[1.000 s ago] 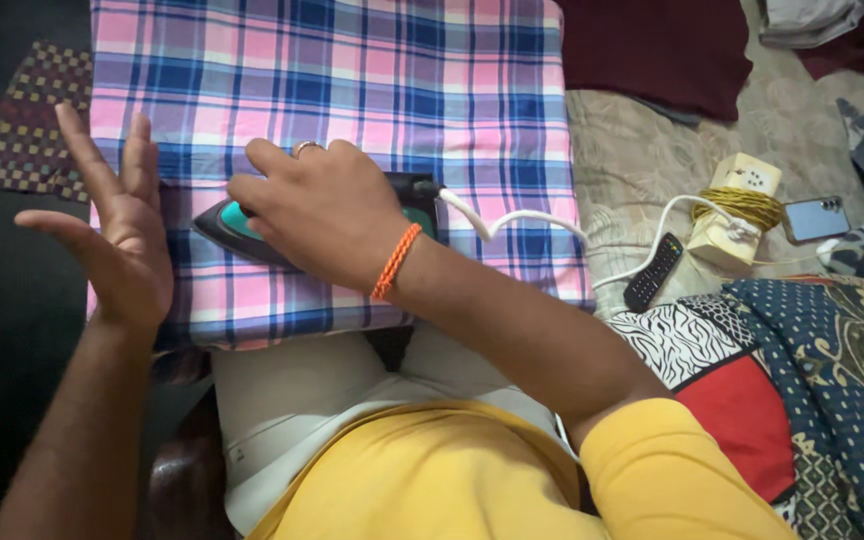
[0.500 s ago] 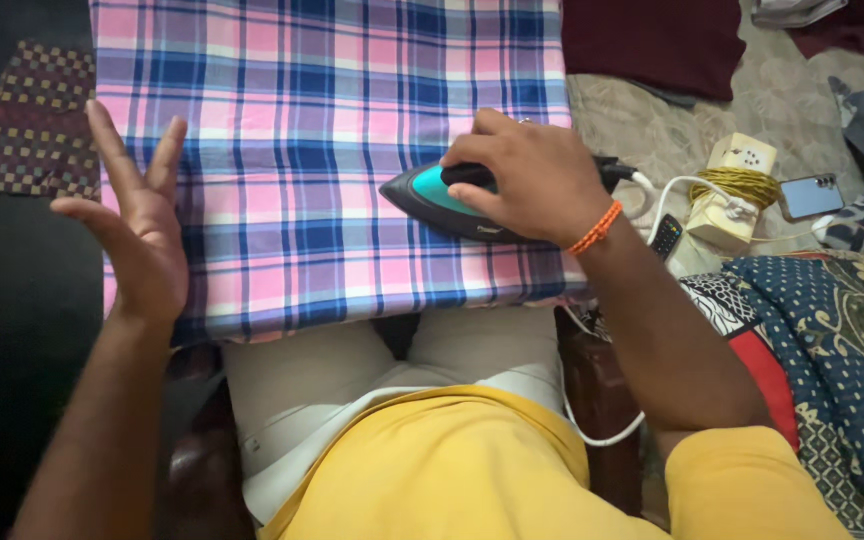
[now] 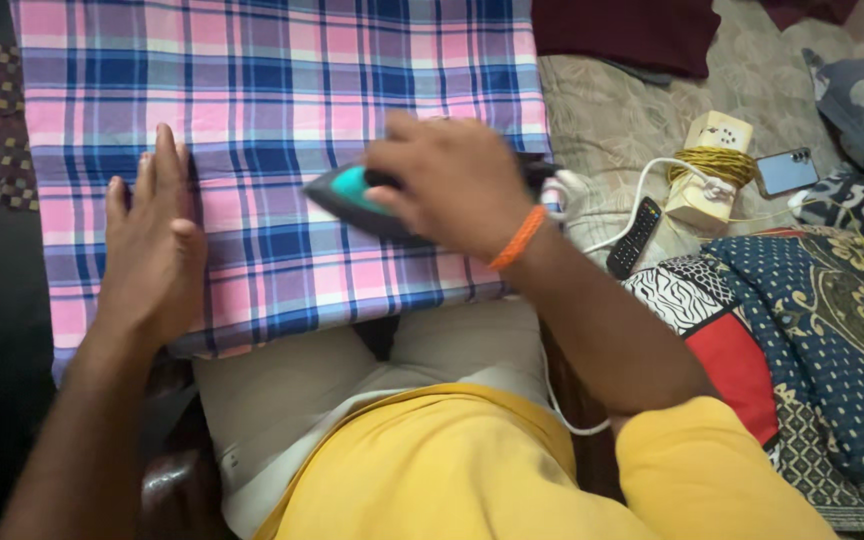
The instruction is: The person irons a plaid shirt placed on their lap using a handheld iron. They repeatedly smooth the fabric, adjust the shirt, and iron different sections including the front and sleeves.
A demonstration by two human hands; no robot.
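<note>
A pink, blue and purple checked cloth lies spread flat in front of me. My right hand, with an orange band on the wrist, grips the handle of a black and teal iron that rests on the cloth's near right part, nose pointing left. My left hand lies flat, palm down with fingers together, on the cloth's left part, a short way left of the iron's nose. The iron's white cord trails off to the right.
To the right on a beige bedsheet sit a cream extension box wound with yellow cord, a black remote and a phone. Patterned blue and red bedding lies at the right. A dark red cloth is at the top.
My left hand came down from a raised, spread pose and now presses flat on the cloth. The iron swung right across the cloth, then back leftwards.
</note>
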